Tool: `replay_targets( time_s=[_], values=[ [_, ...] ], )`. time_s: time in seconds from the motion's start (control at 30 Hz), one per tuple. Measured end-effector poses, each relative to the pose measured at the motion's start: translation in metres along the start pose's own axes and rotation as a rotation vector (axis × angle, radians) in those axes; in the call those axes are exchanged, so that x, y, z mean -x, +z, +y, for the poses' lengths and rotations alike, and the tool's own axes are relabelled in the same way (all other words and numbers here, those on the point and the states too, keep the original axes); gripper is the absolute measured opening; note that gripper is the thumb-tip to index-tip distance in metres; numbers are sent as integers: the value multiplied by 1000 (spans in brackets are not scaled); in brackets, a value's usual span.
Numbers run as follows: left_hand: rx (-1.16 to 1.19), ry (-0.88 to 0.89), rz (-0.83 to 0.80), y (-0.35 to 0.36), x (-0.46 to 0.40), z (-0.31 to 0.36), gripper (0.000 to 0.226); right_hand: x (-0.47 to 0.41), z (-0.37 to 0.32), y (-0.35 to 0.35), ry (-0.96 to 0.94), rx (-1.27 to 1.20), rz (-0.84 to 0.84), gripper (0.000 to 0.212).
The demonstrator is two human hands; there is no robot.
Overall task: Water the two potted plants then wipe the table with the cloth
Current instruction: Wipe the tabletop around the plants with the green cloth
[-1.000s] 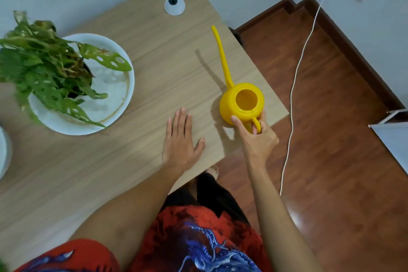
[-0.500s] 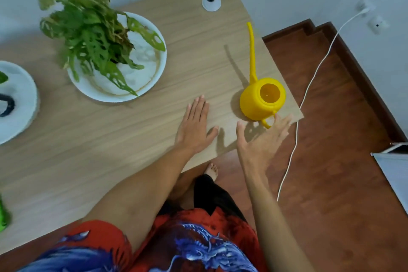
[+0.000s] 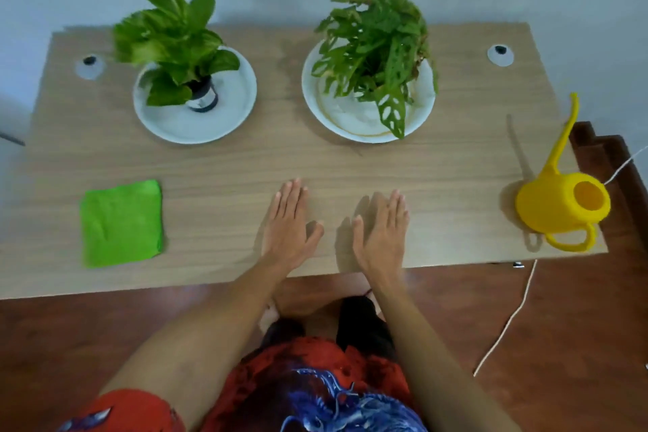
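Here, both hands are laid flat on the table, nothing held.

The yellow watering can is stood at the table's right end, near the front corner, its long spout pointed toward the wall and its handle toward the near edge. The two potted plants, the left plant and the right plant, are each set in a white dish along the back. The green cloth is lain folded at the front left. The left hand and right hand are spread palm-down, fingers extended, side by side at the middle of the wooden table, well apart from can and cloth.
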State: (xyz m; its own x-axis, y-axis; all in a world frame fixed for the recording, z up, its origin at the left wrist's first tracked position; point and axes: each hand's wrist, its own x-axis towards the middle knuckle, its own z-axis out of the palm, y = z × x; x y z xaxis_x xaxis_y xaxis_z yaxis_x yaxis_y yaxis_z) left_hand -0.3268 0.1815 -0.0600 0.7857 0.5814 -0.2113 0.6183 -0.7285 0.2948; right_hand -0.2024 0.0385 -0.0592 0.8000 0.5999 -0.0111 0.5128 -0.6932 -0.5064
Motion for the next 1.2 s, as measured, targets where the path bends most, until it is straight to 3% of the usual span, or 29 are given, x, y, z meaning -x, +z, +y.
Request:
replay_targets(
  time_s=[0.23, 0.4, 0.6, 0.9, 1.1, 1.2],
  values=[
    [74, -201, 121, -29, 52, -146, 82, 6, -117, 79, -117, 142, -282, 64],
    [115, -260, 200, -46, 64, -215, 75, -9, -154, 98, 61, 295, -411, 62],
    [36, -371, 203, -50, 70, -284, 66, -10, -157, 100, 83, 350, -434, 61],
    [-52, -393, 172, -41, 53, -275, 71, -13, -162, 98, 93, 378, -449, 61],
    [-45, -334, 116, -40, 18, -230, 72, -16, -161, 88, 80, 374, -500, 62],
    [-52, -306, 95, -35, 3, -199, 70, -12, -151, 80, 40, 328, -441, 63]
  ],
)
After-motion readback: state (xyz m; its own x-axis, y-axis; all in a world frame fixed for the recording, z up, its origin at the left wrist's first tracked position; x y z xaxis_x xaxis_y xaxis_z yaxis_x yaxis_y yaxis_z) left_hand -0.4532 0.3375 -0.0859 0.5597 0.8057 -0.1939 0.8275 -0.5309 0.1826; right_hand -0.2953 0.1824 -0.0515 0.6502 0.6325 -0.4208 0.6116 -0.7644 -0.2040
